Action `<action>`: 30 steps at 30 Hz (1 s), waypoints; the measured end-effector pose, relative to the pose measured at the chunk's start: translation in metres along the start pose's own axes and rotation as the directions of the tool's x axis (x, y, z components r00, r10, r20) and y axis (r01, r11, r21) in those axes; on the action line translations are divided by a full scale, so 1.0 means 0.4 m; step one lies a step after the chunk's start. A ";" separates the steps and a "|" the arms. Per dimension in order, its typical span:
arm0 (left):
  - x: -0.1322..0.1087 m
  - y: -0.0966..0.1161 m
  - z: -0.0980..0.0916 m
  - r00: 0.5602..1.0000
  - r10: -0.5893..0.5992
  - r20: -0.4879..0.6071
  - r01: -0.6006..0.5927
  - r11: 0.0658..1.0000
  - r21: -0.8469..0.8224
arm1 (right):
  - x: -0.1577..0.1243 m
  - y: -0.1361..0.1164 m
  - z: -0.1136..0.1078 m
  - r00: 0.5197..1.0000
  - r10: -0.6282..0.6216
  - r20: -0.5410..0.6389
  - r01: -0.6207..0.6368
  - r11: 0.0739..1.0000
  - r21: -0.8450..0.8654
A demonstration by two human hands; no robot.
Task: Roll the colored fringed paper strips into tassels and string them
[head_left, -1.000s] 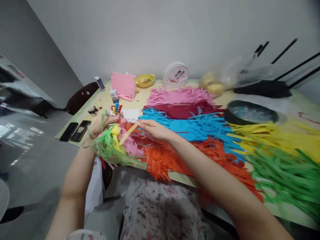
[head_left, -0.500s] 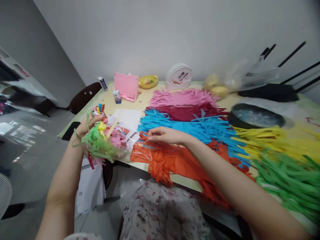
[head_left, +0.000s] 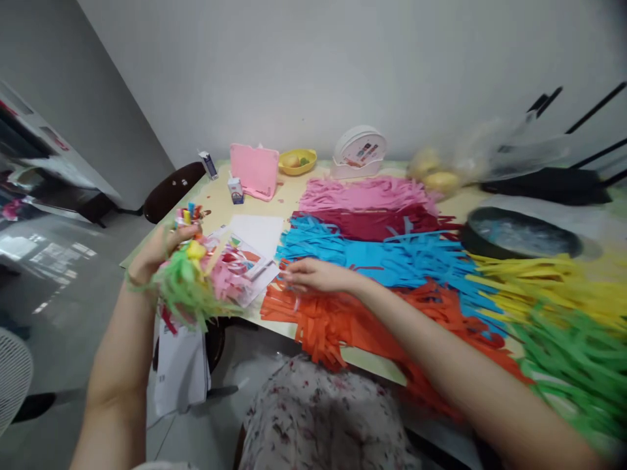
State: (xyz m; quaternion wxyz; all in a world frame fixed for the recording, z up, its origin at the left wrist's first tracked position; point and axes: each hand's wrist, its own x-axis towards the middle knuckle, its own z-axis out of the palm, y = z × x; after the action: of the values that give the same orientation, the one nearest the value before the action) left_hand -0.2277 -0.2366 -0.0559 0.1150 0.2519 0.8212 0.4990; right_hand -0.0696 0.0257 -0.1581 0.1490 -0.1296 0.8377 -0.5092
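1. The left hand (head_left: 159, 251), raised off the table's left edge, is clenched around a bushy bundle of green, pink and yellow paper strips (head_left: 203, 284).
2. The right hand (head_left: 316, 275) rests fingers-down on the fringed orange paper sheet (head_left: 333, 313), fingertips pinched at one strip's end.
3. The orange strips run roughly toward the person; the bundle lies to the left of the right hand, well apart.
4. A white printed sheet (head_left: 255, 261) sits between them.
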 end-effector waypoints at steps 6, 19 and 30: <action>0.030 0.012 0.198 0.956 0.167 0.241 -0.287 0.700 0.654 | -0.044 -0.242 -0.058 0.959 -0.241 -0.152 0.059 0.691 -0.721; 0.020 -0.012 0.333 0.989 0.095 -0.113 -0.132 0.912 -0.388 | -0.033 -0.057 -0.015 0.596 -0.259 -0.760 0.041 0.955 -0.293; -0.001 -0.048 0.380 0.962 -0.259 -0.086 0.060 0.509 -0.859 | 0.070 -0.053 0.214 0.577 -0.464 -0.672 -0.181 0.730 -0.659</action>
State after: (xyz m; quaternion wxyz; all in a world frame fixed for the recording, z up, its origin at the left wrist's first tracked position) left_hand -0.1662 -0.1285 -0.1450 0.1840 0.0342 0.5007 0.8452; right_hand -0.0614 -0.0638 -0.1799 -0.3476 -0.0013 0.9190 -0.1862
